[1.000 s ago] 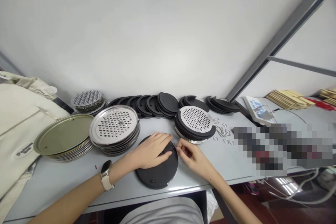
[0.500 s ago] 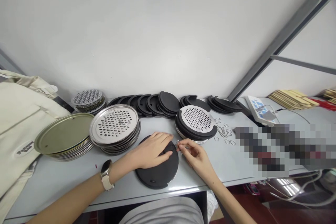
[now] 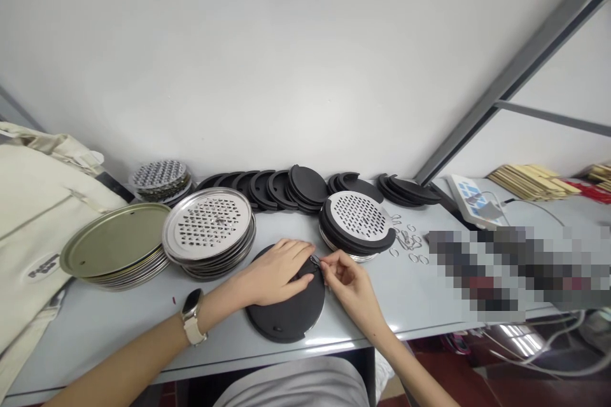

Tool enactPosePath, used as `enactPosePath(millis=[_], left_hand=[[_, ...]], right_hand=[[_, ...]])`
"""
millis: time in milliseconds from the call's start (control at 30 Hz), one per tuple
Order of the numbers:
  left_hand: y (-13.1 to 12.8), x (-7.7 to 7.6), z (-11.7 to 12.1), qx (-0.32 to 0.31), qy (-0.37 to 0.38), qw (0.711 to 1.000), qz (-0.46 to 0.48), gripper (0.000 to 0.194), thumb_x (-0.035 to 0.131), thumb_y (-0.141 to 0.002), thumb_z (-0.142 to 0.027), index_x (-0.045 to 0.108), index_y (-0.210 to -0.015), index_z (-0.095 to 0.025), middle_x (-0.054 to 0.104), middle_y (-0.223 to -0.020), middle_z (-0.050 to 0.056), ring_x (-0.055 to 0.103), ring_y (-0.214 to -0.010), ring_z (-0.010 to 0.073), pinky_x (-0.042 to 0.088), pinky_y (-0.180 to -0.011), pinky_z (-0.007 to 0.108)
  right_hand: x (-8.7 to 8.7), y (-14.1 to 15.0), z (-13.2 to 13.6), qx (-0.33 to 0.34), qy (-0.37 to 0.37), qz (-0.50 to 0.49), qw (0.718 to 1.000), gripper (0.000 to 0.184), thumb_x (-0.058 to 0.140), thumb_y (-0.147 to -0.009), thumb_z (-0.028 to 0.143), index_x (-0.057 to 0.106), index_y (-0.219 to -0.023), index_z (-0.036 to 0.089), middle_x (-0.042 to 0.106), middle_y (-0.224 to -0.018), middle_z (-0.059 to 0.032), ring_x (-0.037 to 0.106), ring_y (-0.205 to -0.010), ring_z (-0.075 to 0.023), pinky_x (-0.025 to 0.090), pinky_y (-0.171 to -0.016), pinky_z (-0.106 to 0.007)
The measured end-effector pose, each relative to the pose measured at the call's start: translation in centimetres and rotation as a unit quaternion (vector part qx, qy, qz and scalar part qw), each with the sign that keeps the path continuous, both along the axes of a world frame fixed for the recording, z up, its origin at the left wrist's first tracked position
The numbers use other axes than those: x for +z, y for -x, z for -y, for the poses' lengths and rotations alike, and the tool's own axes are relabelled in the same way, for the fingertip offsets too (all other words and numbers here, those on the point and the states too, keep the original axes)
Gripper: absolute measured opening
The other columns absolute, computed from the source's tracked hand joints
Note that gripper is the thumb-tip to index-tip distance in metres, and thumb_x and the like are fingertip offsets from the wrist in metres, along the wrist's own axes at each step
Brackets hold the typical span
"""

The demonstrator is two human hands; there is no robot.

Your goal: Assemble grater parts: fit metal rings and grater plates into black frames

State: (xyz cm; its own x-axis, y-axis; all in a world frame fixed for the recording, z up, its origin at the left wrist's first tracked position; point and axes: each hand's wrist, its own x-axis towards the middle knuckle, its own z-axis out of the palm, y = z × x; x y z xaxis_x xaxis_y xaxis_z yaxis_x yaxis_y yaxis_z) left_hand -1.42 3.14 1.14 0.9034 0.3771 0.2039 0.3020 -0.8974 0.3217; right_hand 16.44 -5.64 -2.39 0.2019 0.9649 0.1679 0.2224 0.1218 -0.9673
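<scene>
A round black disc (image 3: 286, 315) lies flat near the table's front edge. It has a small hole near its lower rim and a step in its edge at the lower right. My left hand (image 3: 279, 273), fingers stretched out, rests flat across the top of it. At the disc's upper right rim, my right hand (image 3: 347, 276) pinches a small shiny wire clip (image 3: 315, 260). The clip's loop shows over the black surface; its other end is hidden by my fingers. Beyond this hand, several metal rings and clips (image 3: 408, 240) lie scattered.
A perforated metal grater disc (image 3: 361, 215) tops a black stack behind my right hand. Stacked metal graters (image 3: 210, 222) and olive trays (image 3: 114, 238) stand left, by a cream bag (image 3: 33, 203). Black discs (image 3: 308, 186) line the wall; a white case (image 3: 472, 200) sits right.
My right hand has moved slightly left, bringing the wire clip over the black disc's rim. My left hand stays flat on the disc.
</scene>
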Motion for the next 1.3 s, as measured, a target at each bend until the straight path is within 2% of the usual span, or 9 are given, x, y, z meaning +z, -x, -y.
enactPosePath(millis=[233,467,667,867,1067,1300], left_hand=[[0.23,-0.48,-0.07,0.017,0.024,1.0,0.007,0.05,0.042,-0.096,-0.036,0.032,-0.14,-0.014,0.048,-0.137,0.014,0.044,-0.126,0.0269,0.037,-0.107,0.044],[0.13,-0.55,-0.09,0.023,0.03,0.999,0.008,0.049,0.042,-0.096,-0.037,0.034,-0.139,-0.016,0.051,-0.134,0.014,0.046,-0.125,0.0269,0.039,-0.105,0.044],[-0.04,-0.69,-0.15,0.011,0.004,1.0,-0.009,0.048,0.037,-0.098,-0.038,0.035,-0.14,-0.015,0.049,-0.137,0.014,0.045,-0.127,0.0265,0.038,-0.106,0.044],[0.02,-0.91,-0.25,0.003,-0.022,0.999,-0.048,0.054,0.028,-0.1,-0.041,0.028,-0.145,-0.012,0.037,-0.149,0.014,0.033,-0.138,0.026,0.029,-0.112,0.042],[-0.07,-0.77,-0.25,0.004,-0.02,0.999,-0.036,0.053,0.03,-0.099,-0.041,0.03,-0.144,-0.013,0.04,-0.147,0.014,0.037,-0.136,0.0254,0.031,-0.111,0.041],[-0.05,-0.82,-0.29,0.004,-0.01,0.999,-0.034,0.053,0.03,-0.099,-0.041,0.03,-0.145,-0.014,0.041,-0.146,0.014,0.038,-0.135,0.0258,0.032,-0.111,0.043]], right_hand=[[0.03,-0.09,0.15,0.005,0.025,-0.02,0.999,0.029,0.062,-0.086,0.037,0.067,-0.102,0.014,0.06,-0.074,-0.0036,0.054,-0.067,-0.016,0.043,-0.062,-0.027],[0.21,-0.1,0.14,-0.016,0.023,0.022,0.999,0.031,0.061,-0.085,0.041,0.072,-0.097,0.013,0.055,-0.065,-0.0012,0.048,-0.06,-0.0147,0.039,-0.056,-0.026],[0.22,-0.01,0.24,-0.019,0.033,0.037,0.999,0.034,0.057,-0.088,0.042,0.071,-0.1,0.013,0.055,-0.066,-0.0016,0.047,-0.061,-0.0154,0.038,-0.057,-0.026],[0.11,-0.01,0.21,-0.012,0.017,0.065,0.998,0.031,0.055,-0.091,0.04,0.07,-0.101,0.014,0.054,-0.069,-0.0021,0.048,-0.064,-0.016,0.039,-0.059,-0.026],[0.21,0.16,0.25,-0.003,0.004,0.095,0.995,0.026,0.052,-0.093,0.036,0.066,-0.098,0.016,0.052,-0.07,-0.0007,0.048,-0.065,-0.0153,0.038,-0.059,-0.025],[0.34,0.45,0.49,0.031,0.014,0.073,0.997,0.018,0.05,-0.094,0.034,0.058,-0.096,0.018,0.047,-0.069,0.0026,0.042,-0.06,-0.0122,0.035,-0.057,-0.022]])
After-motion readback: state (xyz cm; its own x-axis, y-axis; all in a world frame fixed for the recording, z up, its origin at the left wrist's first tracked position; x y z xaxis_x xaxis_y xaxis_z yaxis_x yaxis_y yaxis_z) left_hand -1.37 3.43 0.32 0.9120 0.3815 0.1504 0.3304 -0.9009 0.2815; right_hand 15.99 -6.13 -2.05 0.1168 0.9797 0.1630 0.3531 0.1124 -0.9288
